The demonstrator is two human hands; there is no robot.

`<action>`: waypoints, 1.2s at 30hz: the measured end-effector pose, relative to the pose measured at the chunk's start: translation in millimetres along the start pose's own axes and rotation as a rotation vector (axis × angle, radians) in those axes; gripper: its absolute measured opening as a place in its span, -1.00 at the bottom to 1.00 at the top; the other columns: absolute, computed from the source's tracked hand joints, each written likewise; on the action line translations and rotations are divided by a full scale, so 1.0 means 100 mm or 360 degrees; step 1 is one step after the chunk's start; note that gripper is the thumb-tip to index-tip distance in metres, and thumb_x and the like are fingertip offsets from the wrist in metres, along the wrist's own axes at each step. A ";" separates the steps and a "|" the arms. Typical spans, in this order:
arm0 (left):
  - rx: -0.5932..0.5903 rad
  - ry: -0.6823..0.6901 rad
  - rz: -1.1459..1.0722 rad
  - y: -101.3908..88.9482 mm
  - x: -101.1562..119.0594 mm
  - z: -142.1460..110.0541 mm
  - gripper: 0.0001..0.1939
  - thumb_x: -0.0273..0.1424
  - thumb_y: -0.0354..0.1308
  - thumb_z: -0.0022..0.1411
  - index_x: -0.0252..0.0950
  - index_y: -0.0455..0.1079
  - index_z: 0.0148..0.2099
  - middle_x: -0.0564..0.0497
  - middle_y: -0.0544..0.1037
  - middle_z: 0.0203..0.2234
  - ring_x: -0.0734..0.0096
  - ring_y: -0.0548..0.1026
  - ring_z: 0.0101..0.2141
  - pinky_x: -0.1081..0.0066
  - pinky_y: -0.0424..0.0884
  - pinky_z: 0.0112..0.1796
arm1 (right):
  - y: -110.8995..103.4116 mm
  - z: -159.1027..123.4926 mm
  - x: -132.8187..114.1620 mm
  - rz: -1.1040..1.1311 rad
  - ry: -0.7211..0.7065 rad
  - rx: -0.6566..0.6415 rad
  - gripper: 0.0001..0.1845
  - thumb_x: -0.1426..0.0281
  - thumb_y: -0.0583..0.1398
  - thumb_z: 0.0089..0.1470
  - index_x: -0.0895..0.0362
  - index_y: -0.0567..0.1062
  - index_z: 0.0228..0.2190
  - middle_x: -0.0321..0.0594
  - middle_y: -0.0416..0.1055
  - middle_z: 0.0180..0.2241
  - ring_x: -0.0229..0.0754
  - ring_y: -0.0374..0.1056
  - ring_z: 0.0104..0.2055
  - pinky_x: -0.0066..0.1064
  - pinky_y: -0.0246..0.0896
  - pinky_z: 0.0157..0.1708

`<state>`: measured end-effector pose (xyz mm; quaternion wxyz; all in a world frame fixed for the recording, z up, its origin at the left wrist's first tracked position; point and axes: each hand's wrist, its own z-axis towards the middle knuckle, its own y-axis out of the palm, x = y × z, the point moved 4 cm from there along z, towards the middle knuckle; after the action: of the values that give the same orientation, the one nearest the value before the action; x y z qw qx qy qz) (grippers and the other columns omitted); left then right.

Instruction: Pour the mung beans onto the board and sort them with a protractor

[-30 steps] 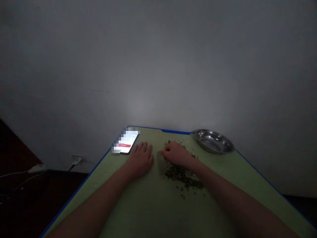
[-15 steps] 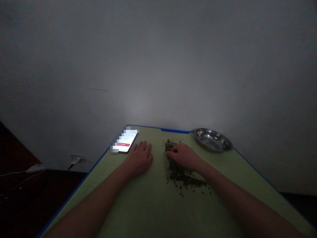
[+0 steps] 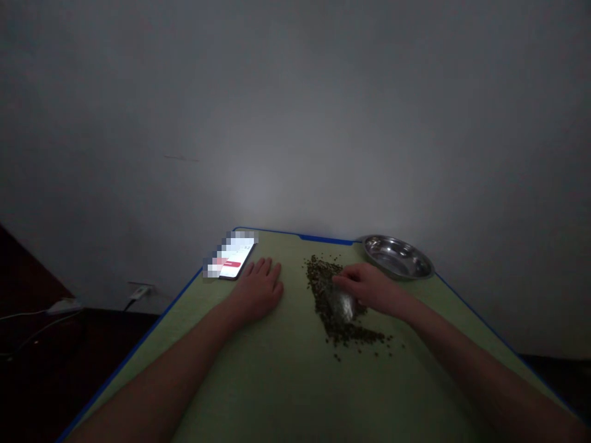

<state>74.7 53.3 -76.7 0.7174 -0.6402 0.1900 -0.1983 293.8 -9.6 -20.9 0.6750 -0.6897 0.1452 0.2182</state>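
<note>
On the green table (image 3: 277, 387), with a metal bowl (image 3: 399, 258) at its far right side, the left hand (image 3: 258, 294) lies spread flat, gripping nothing visible, and the right hand (image 3: 369, 285) is pinched narrow; a phone (image 3: 239, 254) lies just beside the left hand, and a clear piece (image 3: 344, 305), apparently held in the right pinch, stands among dark granules (image 3: 324, 306). Too brisk a stroke could scatter granules; too loose a pinch could drop the piece. Counted: one table, one bowl, two hands, one phone, one clear piece, granules too numerous and dim to number.
</note>
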 end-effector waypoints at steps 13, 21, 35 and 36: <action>-0.0011 -0.0005 -0.0028 0.03 -0.04 0.04 -0.41 -0.26 -0.24 0.34 -0.46 0.09 0.31 -0.38 0.15 0.27 -0.03 0.08 0.27 0.03 -0.01 0.20 | -0.33 -0.61 0.07 -0.0616 -0.0379 0.0132 -0.79 0.31 0.08 0.24 0.06 0.50 -0.33 -0.24 0.51 -0.42 -0.21 0.36 -0.44 -0.40 0.10 -0.43; -0.0074 -0.0013 0.0036 0.01 -0.03 0.04 -0.40 -0.25 -0.27 0.36 -0.46 0.06 0.33 -0.36 0.12 0.29 -0.01 0.05 0.28 0.07 -0.02 0.21 | -0.11 -0.82 0.12 -0.0812 -0.0702 0.0190 -0.73 0.44 0.05 0.24 0.12 0.56 -0.22 -0.15 0.48 -0.38 -0.09 0.38 -0.29 -0.28 0.21 -0.27; -0.0020 0.0018 0.0092 -0.01 -0.02 0.05 -0.40 -0.23 -0.30 0.36 -0.44 0.06 0.32 -0.35 0.14 0.28 -0.02 0.09 0.27 0.05 0.03 0.19 | -0.02 -1.21 0.02 -0.0810 -0.0816 0.0233 -0.74 0.55 0.07 0.19 0.17 0.55 -0.22 -0.15 0.46 -0.40 -0.07 0.37 -0.38 -0.21 0.31 -0.39; -0.0004 0.0020 0.0099 0.00 -0.02 0.05 -0.40 -0.22 -0.31 0.36 -0.44 0.06 0.32 -0.34 0.15 0.28 0.00 0.09 0.27 0.06 0.02 0.20 | -0.07 -1.23 0.07 -0.0763 -0.0783 0.0250 -0.72 0.53 0.05 0.21 0.18 0.55 -0.20 -0.13 0.47 -0.37 -0.06 0.38 -0.35 -0.20 0.33 -0.36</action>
<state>75.4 58.2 -75.8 0.7213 -0.6335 0.2147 -0.1796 315.8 -131.2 -19.1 0.7727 -0.5770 -0.1716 0.2013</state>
